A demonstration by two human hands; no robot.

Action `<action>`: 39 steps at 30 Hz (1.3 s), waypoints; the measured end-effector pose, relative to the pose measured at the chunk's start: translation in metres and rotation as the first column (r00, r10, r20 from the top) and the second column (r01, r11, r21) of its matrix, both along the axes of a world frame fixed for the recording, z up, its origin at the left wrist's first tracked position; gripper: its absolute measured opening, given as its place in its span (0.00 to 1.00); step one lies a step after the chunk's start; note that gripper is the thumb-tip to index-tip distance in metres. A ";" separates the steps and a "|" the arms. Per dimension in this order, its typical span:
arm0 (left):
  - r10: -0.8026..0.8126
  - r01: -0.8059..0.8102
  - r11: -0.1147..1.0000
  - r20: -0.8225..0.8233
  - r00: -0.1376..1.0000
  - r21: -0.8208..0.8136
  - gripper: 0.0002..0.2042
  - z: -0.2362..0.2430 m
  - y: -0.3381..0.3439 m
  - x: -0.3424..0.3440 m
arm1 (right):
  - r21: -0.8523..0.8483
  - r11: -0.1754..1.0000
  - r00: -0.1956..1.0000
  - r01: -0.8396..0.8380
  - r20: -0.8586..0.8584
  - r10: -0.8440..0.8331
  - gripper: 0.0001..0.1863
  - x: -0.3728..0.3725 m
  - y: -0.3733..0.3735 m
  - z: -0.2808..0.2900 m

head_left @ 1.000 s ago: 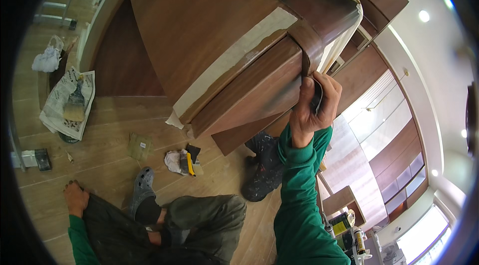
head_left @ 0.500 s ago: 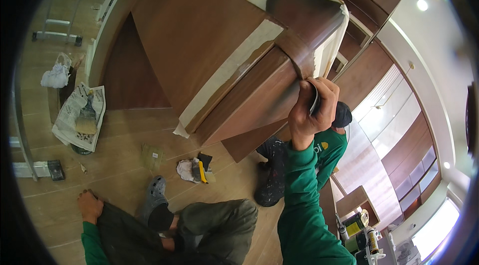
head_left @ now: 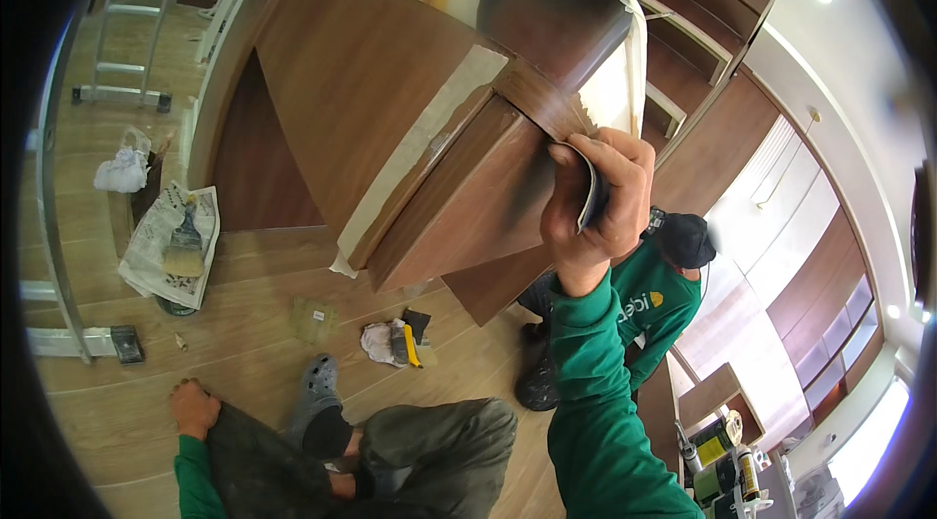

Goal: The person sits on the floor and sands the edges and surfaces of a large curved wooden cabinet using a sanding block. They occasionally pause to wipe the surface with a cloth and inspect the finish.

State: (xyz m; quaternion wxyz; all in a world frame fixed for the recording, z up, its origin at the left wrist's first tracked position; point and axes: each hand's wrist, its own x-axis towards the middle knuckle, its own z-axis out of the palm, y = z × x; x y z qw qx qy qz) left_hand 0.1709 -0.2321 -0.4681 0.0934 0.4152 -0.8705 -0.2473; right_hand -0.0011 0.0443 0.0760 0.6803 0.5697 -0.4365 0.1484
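My right hand [head_left: 617, 189] is raised at the corner of a brown wood-grained cabinet [head_left: 459, 189]. Thumb and fingers pinch a bent dark sheet that looks like sandpaper [head_left: 592, 195], its upper edge against the corner just below a curved wooden band [head_left: 542, 101]. A dark smudge marks the panel beside it. Pale masking tape [head_left: 415, 150] runs along the cabinet face, and more covering hangs around the glossy dark rounded end [head_left: 556, 26]. Down at the lower left, my left hand [head_left: 196, 410] rests on my knee, holding nothing, its fingers partly hidden.
Another person in a green shirt [head_left: 664, 290] crouches just beyond my right forearm. On the floor are a brush [head_left: 183, 250] on newspaper, a yellow-handled tool [head_left: 412, 347] on a rag, and ladders [head_left: 127, 41] at the left. Cans and tubes [head_left: 717, 441] stand at lower right.
My view has shifted, so the cabinet appears further left. My right hand still grips the sheet at the corner, with the sheet turned more into view. The left hand stays on the knee.
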 end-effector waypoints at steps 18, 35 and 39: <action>0.020 -0.019 0.998 -0.025 0.999 0.064 0.20 0.013 0.001 0.005 | -0.121 0.984 0.947 0.131 0.310 -0.088 0.12 -0.031 0.110 -0.047; 0.040 -0.163 0.948 -0.406 0.913 -0.272 0.11 0.197 -0.027 0.131 | 0.072 0.910 -0.034 -0.409 0.995 -0.094 0.09 -0.013 0.092 -0.306; -0.398 -0.255 0.613 -0.571 0.718 -0.747 0.03 0.418 0.073 0.096 | 0.068 0.843 -0.094 -0.533 0.986 -0.139 0.12 -0.025 0.076 -0.335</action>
